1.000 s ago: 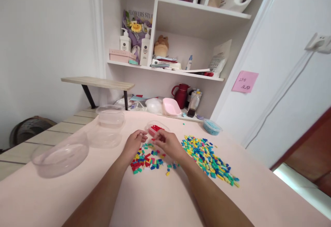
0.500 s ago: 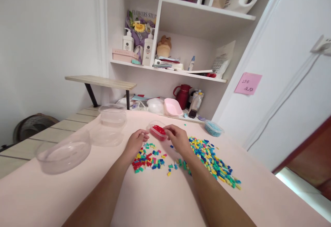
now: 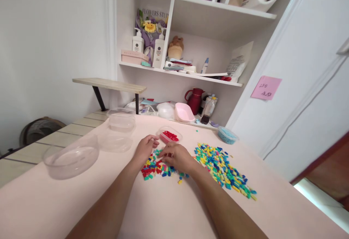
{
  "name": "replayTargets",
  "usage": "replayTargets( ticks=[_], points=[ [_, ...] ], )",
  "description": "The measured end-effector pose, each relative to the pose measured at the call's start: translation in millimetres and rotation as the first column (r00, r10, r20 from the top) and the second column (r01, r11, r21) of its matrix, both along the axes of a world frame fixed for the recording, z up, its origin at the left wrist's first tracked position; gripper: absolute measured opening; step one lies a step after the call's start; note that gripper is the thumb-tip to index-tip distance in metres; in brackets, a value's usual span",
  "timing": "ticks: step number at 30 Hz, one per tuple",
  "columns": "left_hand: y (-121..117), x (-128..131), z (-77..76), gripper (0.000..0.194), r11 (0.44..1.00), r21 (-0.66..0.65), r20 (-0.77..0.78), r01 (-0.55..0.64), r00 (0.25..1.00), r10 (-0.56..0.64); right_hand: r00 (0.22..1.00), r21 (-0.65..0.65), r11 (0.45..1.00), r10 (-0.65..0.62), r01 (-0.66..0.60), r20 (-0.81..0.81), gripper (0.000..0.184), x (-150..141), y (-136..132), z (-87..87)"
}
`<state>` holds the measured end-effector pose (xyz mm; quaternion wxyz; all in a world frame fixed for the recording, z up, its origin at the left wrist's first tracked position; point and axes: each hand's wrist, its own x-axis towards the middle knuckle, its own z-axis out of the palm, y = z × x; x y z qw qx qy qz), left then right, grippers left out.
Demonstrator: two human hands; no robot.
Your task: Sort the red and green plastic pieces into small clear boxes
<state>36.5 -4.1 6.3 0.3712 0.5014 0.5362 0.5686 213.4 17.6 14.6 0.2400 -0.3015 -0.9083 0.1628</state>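
Observation:
My left hand [image 3: 146,150] rests at the left edge of a small mixed pile of plastic pieces [image 3: 152,170], red, green, blue and yellow. Its thumb and fingertips are closed together, and whatever may be between them is too small to make out. Over the right part of that pile is my right hand [image 3: 177,156], its fingers curved with a small gap between thumb and forefinger; the palm hides some pieces. Just beyond both hands stands a clear tub [image 3: 177,132] holding red pieces [image 3: 170,136].
A larger heap of colourful pieces [image 3: 218,166] spreads to the right. Behind it stands a tub of light blue pieces [image 3: 228,136]. Clear containers [image 3: 71,162] stand at left. Towards the back are a pink basin [image 3: 184,112], a red jug [image 3: 195,100] and a bottle [image 3: 208,111].
My right hand has moved from the side of the red-piece tub back and left, down over the small mixed pile. My left hand stays about where it was. The view has shifted slightly.

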Motion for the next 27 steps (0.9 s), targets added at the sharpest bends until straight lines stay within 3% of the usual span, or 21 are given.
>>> replayTargets(
  ticks=[3,8,13,16,20,27],
  points=[
    [-1.6,0.5,0.8,0.024,1.000,0.002,0.005,-0.006,1.000,0.006,0.998,0.027,0.999,0.032,-0.034,0.060,0.020,-2.7,-4.0,1.2],
    [-0.6,0.3,0.1,0.024,1.000,0.000,0.020,-0.009,1.000,0.009,0.997,0.064,0.998,-0.022,0.018,0.073,0.015,-4.9,-8.2,4.7],
    [0.8,-0.5,-0.9,0.023,1.000,-0.003,0.034,-0.008,0.999,0.009,0.989,0.087,0.990,-0.102,0.112,-0.110,0.014,-1.3,-4.5,9.7],
    [0.8,-0.5,-1.1,0.024,1.000,-0.012,0.040,-0.010,0.999,0.011,0.925,0.113,0.964,-0.193,0.241,-0.327,0.016,3.7,3.9,13.7],
    [1.4,-0.9,-1.8,0.023,1.000,-0.016,0.055,-0.011,0.998,0.012,0.800,0.020,0.918,-0.334,0.396,-0.498,0.025,15.2,21.7,12.6],
    [5.3,-4.8,-3.0,0.021,1.000,0.003,0.147,-0.006,0.989,0.006,0.803,-0.105,0.935,-0.344,0.338,-0.487,0.026,25.7,28.9,7.4]
  ],
)
